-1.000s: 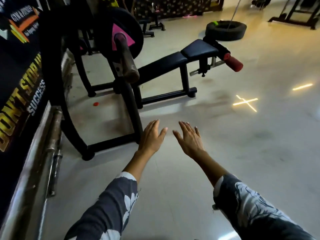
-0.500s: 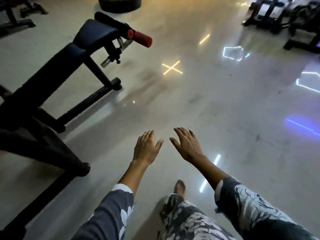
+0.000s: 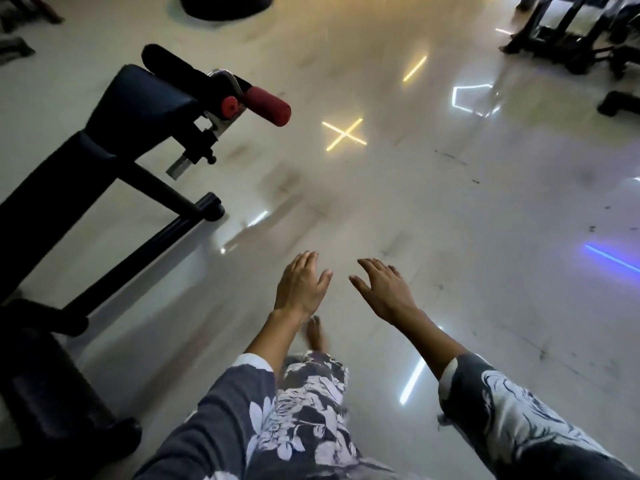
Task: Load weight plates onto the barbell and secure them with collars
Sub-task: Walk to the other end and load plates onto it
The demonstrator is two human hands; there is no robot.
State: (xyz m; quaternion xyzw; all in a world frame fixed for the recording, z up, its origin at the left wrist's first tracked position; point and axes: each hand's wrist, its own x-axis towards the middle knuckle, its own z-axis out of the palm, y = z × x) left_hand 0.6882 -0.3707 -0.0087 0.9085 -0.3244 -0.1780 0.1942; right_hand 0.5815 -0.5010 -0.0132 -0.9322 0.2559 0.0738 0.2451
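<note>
My left hand (image 3: 299,289) and my right hand (image 3: 384,292) are stretched out in front of me above the pale, glossy floor (image 3: 450,220), palms down, side by side with a narrow gap between the thumbs. My fingers (image 3: 304,263) are straight and loosely spread on both hands; they hold nothing and touch nothing. Both forearms are bare below dark sleeves with a white print.

Under my left wrist I see one leg in flowered trousers (image 3: 311,410) and a blurred bare foot (image 3: 315,336) on the floor.

To my left stands a black padded gym bench (image 3: 138,98), with a red foam roller (image 3: 266,105) jutting from its far end and its foot bar resting on the floor. A yellow cross of light (image 3: 344,134) lies on the floor just beyond the roller, and a blue streak (image 3: 611,259) glows far to my right. At the top edge sits a dark round shape (image 3: 225,6), perhaps a tyre. Black machine frames (image 3: 561,32) stand in the far right corner.

Where the barbell, weight plates and collars are I cannot tell from this view.
</note>
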